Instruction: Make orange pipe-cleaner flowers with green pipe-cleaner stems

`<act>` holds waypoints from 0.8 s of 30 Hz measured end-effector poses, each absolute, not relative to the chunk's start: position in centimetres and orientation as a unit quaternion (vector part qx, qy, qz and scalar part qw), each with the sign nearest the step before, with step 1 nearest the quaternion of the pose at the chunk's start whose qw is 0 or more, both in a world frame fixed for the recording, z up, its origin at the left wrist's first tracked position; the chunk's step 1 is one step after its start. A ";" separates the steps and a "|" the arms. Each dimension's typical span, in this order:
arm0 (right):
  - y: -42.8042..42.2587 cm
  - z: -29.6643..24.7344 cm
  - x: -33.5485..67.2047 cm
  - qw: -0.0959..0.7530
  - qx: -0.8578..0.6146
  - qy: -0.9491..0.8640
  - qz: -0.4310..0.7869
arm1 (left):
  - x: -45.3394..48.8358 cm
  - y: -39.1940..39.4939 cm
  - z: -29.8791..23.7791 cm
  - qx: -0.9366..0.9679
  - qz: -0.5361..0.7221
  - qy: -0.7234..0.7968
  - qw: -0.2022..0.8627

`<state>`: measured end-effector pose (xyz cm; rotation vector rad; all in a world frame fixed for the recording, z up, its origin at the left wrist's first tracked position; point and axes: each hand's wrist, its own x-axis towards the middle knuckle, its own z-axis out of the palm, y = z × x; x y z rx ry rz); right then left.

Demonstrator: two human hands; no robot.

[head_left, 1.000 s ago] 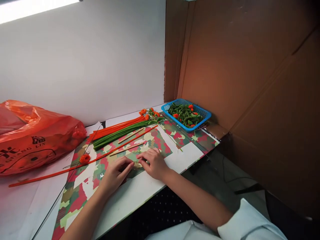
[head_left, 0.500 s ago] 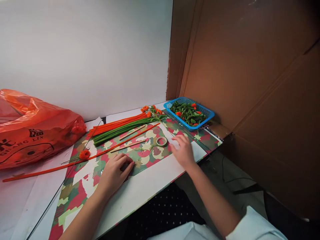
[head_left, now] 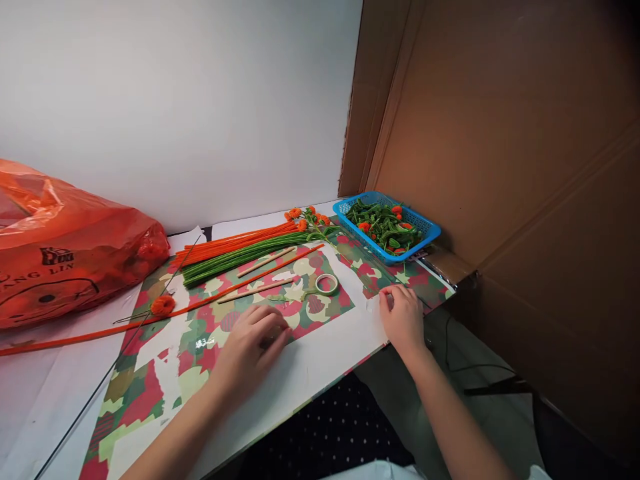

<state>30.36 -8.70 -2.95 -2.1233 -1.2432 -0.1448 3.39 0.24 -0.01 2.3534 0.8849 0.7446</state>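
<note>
My left hand (head_left: 253, 343) hovers low over the white part of the patterned board (head_left: 305, 367). Its fingers are loosely bent, the thumb stands apart, and nothing shows between them. At the board's right edge is my right hand (head_left: 404, 320), thumb and fingertips drawn together; whatever they may pinch is too small to make out. A roll of pale green tape (head_left: 327, 285) lies between the hands, its loose end trailing left. Two wooden sticks (head_left: 257, 291) and a long orange pipe cleaner (head_left: 210, 303) lie behind my left hand. An orange fuzzy flower head (head_left: 163, 306) on wire sits further left.
Bundles of orange pipe cleaners (head_left: 240, 241) and green pipe cleaners (head_left: 235, 259) lie at the back beside small orange flowers (head_left: 305, 217). A blue basket (head_left: 431, 233) of green and orange pieces stands back right, near a cardboard wall (head_left: 500, 133). A red plastic bag (head_left: 85, 260) fills the left.
My right hand has moved right, away from the tape roll, and its fingers have drawn together. My left hand has shifted slightly right. The view has turned a little.
</note>
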 end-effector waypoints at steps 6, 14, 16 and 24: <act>-8.6 -1.1 31.5 0.384 -0.792 -0.474 -0.008 | 15.9 -0.4 0.7 0.544 0.227 0.297 0.751; -9.3 -1.7 33.3 0.472 -0.764 -0.418 0.136 | 24.9 2.3 -1.0 0.489 0.327 0.276 0.760; -9.6 -1.9 33.4 0.488 -0.752 -0.407 0.177 | 24.5 2.4 -0.6 0.508 0.329 0.265 0.751; -9.5 -1.3 31.5 0.499 -0.700 -0.416 0.296 | 21.6 2.6 1.6 0.612 0.334 0.237 0.677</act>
